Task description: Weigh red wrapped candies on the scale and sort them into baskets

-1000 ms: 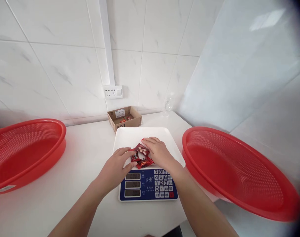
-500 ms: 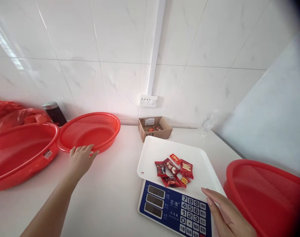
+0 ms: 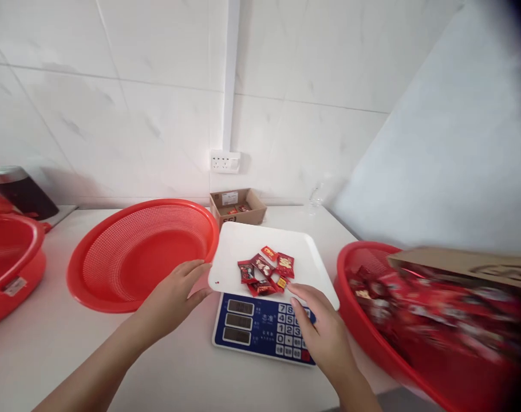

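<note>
Nothing is gripped: the left hand (image 3: 174,294) lies open against the rim of the red basket (image 3: 142,252) at centre left, and the right hand (image 3: 323,332) hovers flat over the scale (image 3: 264,329). A few red sweets (image 3: 264,272) are already piled on the white tray (image 3: 243,240) mid-frame; many more are seen blurred in the right basket (image 3: 372,337).

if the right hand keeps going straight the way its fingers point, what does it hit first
Most likely the near edge of the white scale tray, then the red candy packets on it. The right hand hovers over the scale keypad, fingers aimed up-left; its height is unclear.
</note>
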A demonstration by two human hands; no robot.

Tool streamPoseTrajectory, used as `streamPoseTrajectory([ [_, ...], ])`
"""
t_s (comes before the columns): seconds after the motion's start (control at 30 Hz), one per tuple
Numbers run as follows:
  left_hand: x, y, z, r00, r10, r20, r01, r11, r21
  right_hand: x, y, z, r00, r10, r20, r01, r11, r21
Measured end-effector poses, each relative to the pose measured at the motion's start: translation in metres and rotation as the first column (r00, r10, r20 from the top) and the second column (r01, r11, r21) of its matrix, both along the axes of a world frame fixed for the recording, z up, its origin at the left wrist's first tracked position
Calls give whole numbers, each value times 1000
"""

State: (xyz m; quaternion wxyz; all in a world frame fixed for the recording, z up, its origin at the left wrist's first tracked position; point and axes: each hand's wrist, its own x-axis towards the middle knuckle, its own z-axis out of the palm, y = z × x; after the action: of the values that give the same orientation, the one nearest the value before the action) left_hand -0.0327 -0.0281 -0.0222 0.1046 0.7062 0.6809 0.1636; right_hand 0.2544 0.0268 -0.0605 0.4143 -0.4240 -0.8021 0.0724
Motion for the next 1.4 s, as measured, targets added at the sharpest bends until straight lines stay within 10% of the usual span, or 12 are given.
streamPoseTrajectory([
  [0.27, 60, 52, 8, 907, -415, -71, 415, 910, -20, -6, 8, 5, 993, 65, 100, -56, 994, -94],
  [0.5, 62, 86, -2, 916, -400, -25, 397, 915, -73, -20, 12, 17, 978, 149, 146, -117, 972, -206],
  [0.8, 55, 68, 9, 948, -277, 158, 275, 961, 32, -28, 26, 15, 979, 74, 192, -17, 959, -284],
  [1.07, 57, 62, -2, 886, -410, 215, 421, 907, -5, -25, 25, 20, 946, 244, 214, -169, 932, -320],
  [1.4, 67, 74, -6, 885, -390, 254, 397, 917, 23, -29, 35, 9, 979, 157, 132, -115, 952, -285],
])
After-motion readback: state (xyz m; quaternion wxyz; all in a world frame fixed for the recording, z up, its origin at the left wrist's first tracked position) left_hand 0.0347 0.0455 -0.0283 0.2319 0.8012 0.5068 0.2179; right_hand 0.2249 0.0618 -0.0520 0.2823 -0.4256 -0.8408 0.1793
